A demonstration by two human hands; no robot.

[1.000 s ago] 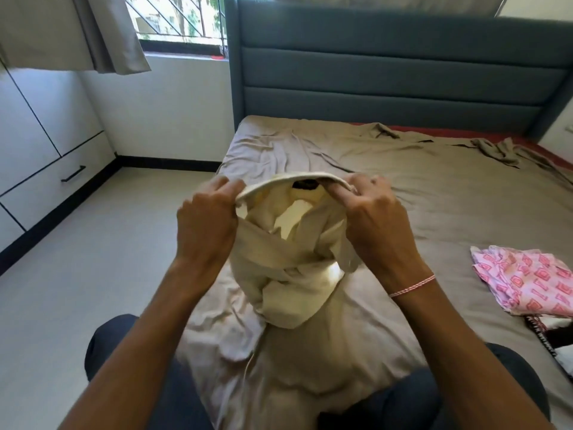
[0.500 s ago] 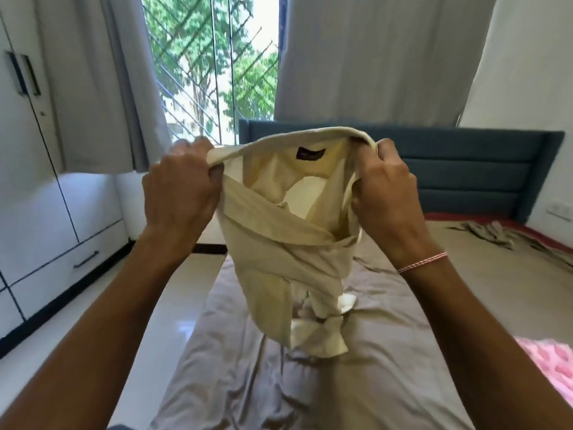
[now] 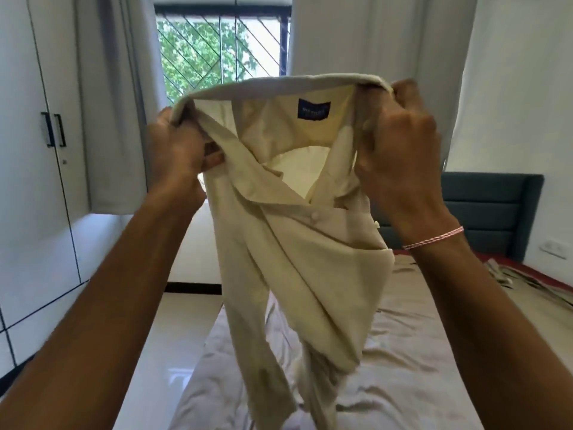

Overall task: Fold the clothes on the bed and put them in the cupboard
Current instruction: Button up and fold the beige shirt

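A cream collared shirt (image 3: 297,256) hangs in the air in front of me, its dark label showing inside the neck. My left hand (image 3: 176,147) grips the left end of the collar. My right hand (image 3: 400,144) grips the right end, a pink-and-white thread band on its wrist. The shirt's twisted body dangles down over the bed (image 3: 418,367), which has a wrinkled brown sheet. The white cupboard (image 3: 34,181) with black handles stands at the left.
A teal padded headboard (image 3: 493,209) is at the right behind my right arm. Rumpled cloth (image 3: 508,274) lies at the bed's far right edge. A barred window (image 3: 223,51) with grey curtains faces me. Glossy floor (image 3: 167,352) runs between bed and cupboard.
Both hands have lifted the shirt by its collar from low over the bed to face height and spread the collar wider. My view has tilted up; the pink garment has left the frame.
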